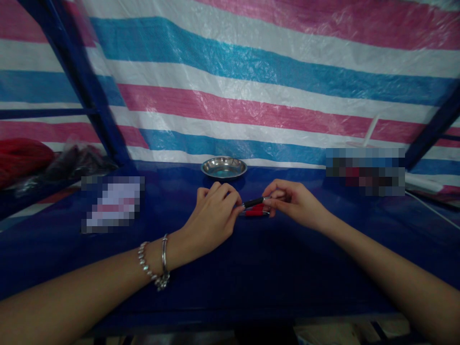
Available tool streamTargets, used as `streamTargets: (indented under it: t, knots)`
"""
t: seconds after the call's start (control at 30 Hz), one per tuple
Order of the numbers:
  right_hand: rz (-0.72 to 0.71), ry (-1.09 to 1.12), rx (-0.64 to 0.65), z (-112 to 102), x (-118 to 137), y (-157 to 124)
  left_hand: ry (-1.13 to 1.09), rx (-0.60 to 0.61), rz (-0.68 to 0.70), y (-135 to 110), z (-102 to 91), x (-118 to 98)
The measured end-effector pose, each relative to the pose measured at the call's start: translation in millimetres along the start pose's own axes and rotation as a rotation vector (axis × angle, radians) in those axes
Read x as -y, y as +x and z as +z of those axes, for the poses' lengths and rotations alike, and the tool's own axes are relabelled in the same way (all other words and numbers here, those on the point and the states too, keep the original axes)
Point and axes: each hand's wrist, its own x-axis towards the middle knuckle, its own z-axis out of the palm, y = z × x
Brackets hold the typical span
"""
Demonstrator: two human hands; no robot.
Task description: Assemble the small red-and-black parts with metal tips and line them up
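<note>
A black pen [253, 202] is stretched between my two hands, just above the blue table. My left hand [217, 215], with a beaded bracelet and a bangle at the wrist, pinches its left end. At the other end, the fingers of my right hand [296, 202] are closed on the pen. Directly below and behind it shows a red pen [253, 213], which seems to lie on the table; its ends are partly hidden by my fingers. Beyond my hands a shallow round metal dish [224, 167] stands near the back edge.
The blue table [287, 278] reaches back to a striped plastic sheet [230, 67]. A blurred-out packet [117, 201] lies at the left, and blurred-out items [366, 170] stand at the right, near a white cable [434, 208]. Blue metal posts [79, 81] frame the sides.
</note>
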Motion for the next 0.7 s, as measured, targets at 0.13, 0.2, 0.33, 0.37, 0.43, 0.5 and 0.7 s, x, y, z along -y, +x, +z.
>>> streamTargets:
  t: [0.13, 0.2, 0.33, 0.37, 0.43, 0.5, 0.7]
  knots:
    - [-0.015, -0.106, 0.019, -1.8, -0.8, 0.5, -0.002, 0.004, 0.001, 0.0, -0.7, -0.6]
    - [-0.012, -0.126, 0.021, -2.2, -1.2, 0.3, -0.004, 0.003, 0.004, 0.0, -0.7, -0.8]
    - [-0.009, -0.066, -0.004, -1.5, -1.3, -0.5, 0.002, -0.01, -0.001, 0.1, 0.0, -0.4]
    - [-0.019, -0.065, -0.007, -1.4, -1.1, -0.6, 0.002, -0.013, -0.002, 0.2, 0.2, -0.2]
    - [-0.038, -0.081, -0.005, -1.2, -0.7, -0.6, -0.001, -0.011, 0.0, 0.3, 0.4, 0.0]
    - [-0.038, -0.095, -0.004, -1.2, -0.4, -0.4, -0.003, -0.008, 0.002, 0.2, 0.5, 0.3]
    - [-0.031, -0.115, -0.008, -1.5, -0.8, 0.1, -0.008, -0.001, 0.009, -0.2, 0.0, 0.0]
